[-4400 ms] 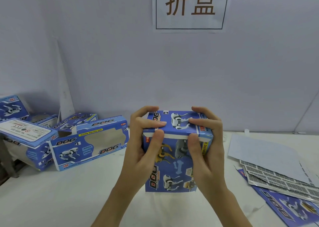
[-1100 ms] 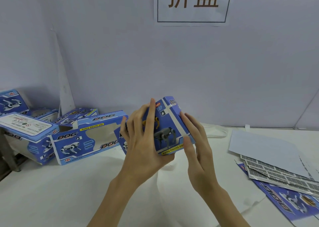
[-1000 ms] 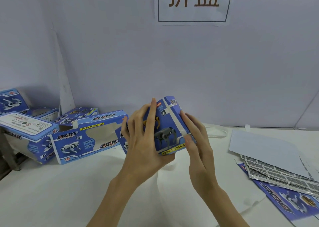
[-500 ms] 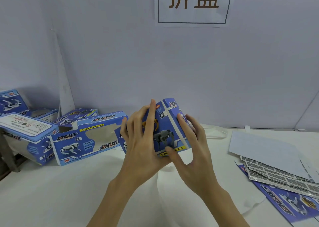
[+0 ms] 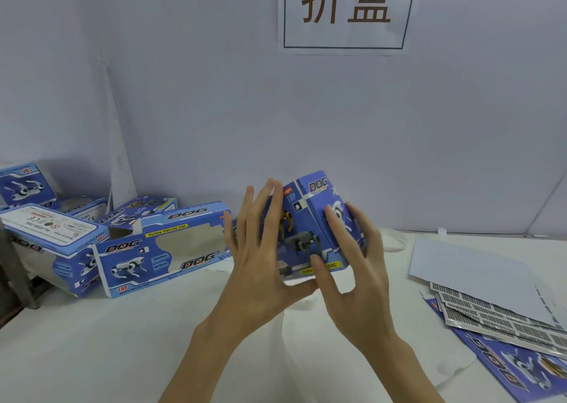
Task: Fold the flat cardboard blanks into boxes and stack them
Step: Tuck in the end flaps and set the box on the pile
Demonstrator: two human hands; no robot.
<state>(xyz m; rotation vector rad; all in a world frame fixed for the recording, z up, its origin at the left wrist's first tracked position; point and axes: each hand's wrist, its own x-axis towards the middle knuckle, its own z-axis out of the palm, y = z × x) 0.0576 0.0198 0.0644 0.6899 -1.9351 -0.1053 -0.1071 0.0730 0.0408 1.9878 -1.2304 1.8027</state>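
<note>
A folded blue toy-dog box (image 5: pixel 303 227) is held tilted in the air above the white table (image 5: pixel 122 341), between both hands. My left hand (image 5: pixel 260 264) lies flat against its left face with straight, spread fingers; its thumb is hidden under the box. My right hand (image 5: pixel 359 280) holds the right corner, thumb on the front face and fingers on the right side face. Folded boxes lie at the left: a windowed one (image 5: pixel 165 249) and another with a white label (image 5: pixel 52 240). Flat blanks (image 5: pixel 506 326) are piled at the right.
More folded boxes (image 5: pixel 21 188) sit behind the left pile by the wall. A white sheet (image 5: pixel 469 267) covers part of the blanks. A paper sign (image 5: pixel 346 10) hangs on the wall. A dark metal leg (image 5: pixel 15 273) stands at the far left edge.
The box was turned from upright to tilted and carried slightly left. My right hand slid round its right corner, and its thumb moved onto the front face. The left fingers straightened.
</note>
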